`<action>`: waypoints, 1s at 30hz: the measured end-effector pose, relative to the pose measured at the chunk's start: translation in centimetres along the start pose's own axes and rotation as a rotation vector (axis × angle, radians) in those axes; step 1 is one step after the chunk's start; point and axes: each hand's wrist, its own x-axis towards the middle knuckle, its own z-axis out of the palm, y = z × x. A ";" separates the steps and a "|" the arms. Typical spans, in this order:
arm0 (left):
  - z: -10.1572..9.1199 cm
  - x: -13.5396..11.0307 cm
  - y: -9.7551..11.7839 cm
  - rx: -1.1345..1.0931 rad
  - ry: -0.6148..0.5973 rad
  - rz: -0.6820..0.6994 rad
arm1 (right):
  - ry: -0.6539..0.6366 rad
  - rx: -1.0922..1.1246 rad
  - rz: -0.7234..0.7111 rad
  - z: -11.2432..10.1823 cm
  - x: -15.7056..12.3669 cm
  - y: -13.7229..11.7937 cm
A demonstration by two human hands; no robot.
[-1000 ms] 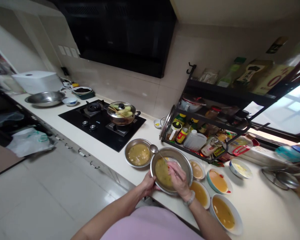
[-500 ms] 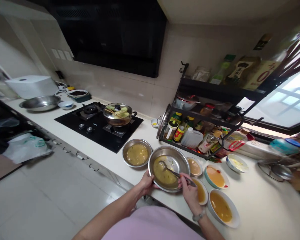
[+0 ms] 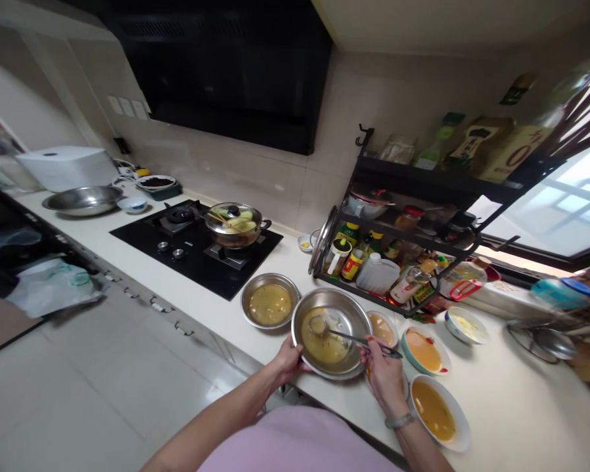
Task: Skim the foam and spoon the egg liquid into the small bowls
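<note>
The left hand (image 3: 289, 360) clasped the larger steel bowl (image 3: 358, 311) near the counter's front edge (image 3: 345, 397), seemingly for steadiness. The right hand (image 3: 382, 375) was closed around the ladle (image 3: 348, 337).

White bowl (image 3: 405, 387) mostly behind right hand (image 3: 383, 373)

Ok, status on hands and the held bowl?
Left hand gripping large steel bowl. Right hand on ladle, scoop end inside. Broth inside; smaller steel bowl close on left.
</note>
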 end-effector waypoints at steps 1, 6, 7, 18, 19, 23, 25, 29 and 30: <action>0.1 -0.1 0.1 0.003 0.002 -0.002 | 0.000 0.042 0.033 0.1 0.0 -0.3; 0.4 -0.4 0.5 0.001 0.033 -0.025 | -0.028 0.199 0.099 1.3 0.4 -2.5; 0.4 -0.4 0.5 -0.001 0.030 -0.029 | -0.032 0.224 0.103 1.7 0.5 -3.0; 0.2 0.0 0.1 -0.003 -0.013 -0.019 | -0.266 0.007 -0.223 8.9 0.5 -5.6; 0.2 0.0 0.1 -0.006 -0.015 -0.013 | -0.319 -0.045 -0.339 9.0 0.2 -5.7; 0.3 -0.2 0.1 -0.013 0.002 -0.004 | -0.439 -0.158 -0.781 8.4 -0.3 -6.0; 0.3 -0.3 0.2 -0.017 0.007 -0.012 | -0.412 -0.196 -0.861 7.3 0.0 -5.8; 0.2 -0.3 0.4 -0.018 -0.011 -0.025 | -0.284 -0.283 -0.868 3.4 1.0 -4.3; 0.2 -0.3 0.4 -0.015 -0.010 -0.023 | -0.259 -0.310 -0.859 2.2 1.2 -3.8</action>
